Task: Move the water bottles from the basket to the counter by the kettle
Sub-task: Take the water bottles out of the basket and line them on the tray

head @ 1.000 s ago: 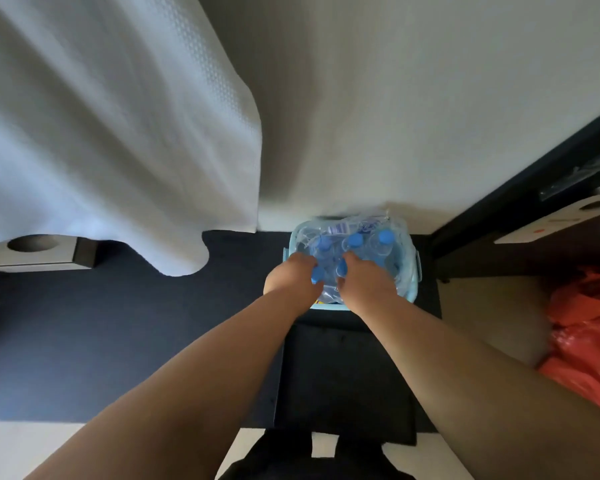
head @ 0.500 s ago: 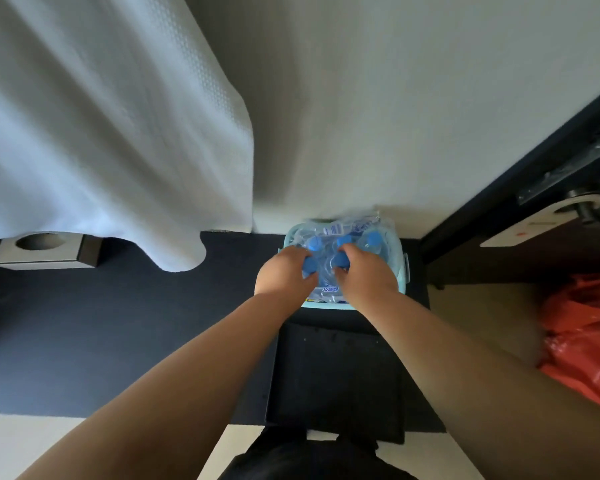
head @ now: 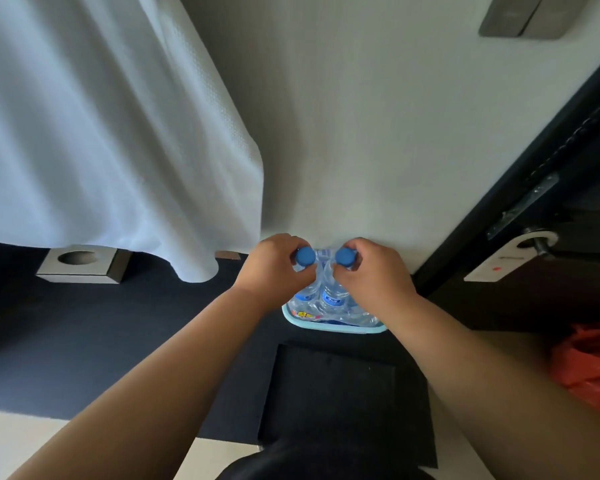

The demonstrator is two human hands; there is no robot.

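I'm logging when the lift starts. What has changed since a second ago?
Both hands have risen, each drawing a bottle up from the basket. The left hand grips the left bottle just under its blue cap, and the right hand grips the right bottle the same way. Both hands were already on the bottle tops earlier. The basket stays on the floor by the wall.
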